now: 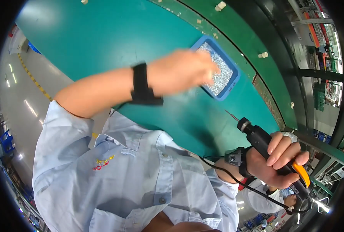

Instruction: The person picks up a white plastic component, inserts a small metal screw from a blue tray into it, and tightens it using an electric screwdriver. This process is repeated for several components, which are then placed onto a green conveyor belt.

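My left hand (181, 71) reaches across to a blue tray (236, 75), its fingers over the near side. Motion blurs them, so their grip and anything in them cannot be made out. Many small shiny metal pieces (223, 77), too fine to tell apart, fill the tray. On the right, my right hand (272, 166) is wrapped round a black electric screwdriver (257, 138) with an orange lever. Its thin bit points up and left toward the tray, apart from it. A black cable (253, 189) runs from the tool's rear end.
Under the tray lies a green tabletop (114, 42), bordered by a darker green rail (249, 42) with pale knobs. Black bands circle both my wrists. Another person's hand (290, 200) and white sleeve show at lower right. Yellow-striped tape (33, 77) marks the floor at left.
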`<state>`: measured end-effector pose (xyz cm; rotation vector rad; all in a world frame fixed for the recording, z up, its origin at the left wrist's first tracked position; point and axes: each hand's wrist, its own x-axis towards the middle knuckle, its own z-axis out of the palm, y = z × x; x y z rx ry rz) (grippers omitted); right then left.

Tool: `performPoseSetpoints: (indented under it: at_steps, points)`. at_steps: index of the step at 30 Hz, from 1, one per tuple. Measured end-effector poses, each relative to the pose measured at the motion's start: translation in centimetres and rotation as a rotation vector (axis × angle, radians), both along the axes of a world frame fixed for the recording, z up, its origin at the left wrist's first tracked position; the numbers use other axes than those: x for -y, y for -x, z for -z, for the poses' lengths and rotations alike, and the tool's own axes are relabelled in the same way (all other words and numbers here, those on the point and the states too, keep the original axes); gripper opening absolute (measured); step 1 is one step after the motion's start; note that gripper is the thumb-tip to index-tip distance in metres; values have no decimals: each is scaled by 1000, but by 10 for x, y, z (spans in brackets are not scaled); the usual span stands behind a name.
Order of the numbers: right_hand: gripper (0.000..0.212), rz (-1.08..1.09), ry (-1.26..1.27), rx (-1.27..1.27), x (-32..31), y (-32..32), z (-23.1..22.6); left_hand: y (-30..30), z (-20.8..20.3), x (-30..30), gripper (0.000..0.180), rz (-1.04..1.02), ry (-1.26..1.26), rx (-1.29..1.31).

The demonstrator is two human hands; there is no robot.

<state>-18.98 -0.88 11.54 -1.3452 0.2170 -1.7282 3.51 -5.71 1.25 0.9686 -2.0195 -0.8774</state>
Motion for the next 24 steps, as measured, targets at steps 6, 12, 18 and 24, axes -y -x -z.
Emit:
performPoseSetpoints:
  at_steps: [6, 12, 18, 24]
  points:
    - [30, 148, -89, -164, 10, 10, 25, -64, -13, 144, 31, -546, 59, 263]
    - [29, 198, -94, -247, 16, 7, 32, -45, 21, 212, 42, -773, 553, 581]
    - [28, 222, -124, -242, 18, 5, 30, -12, 27, 251, 33, -191, 65, 372]
    - [27, 155, -120, -183, 15, -1, 30, -11, 22, 235, 23, -266, 96, 322]
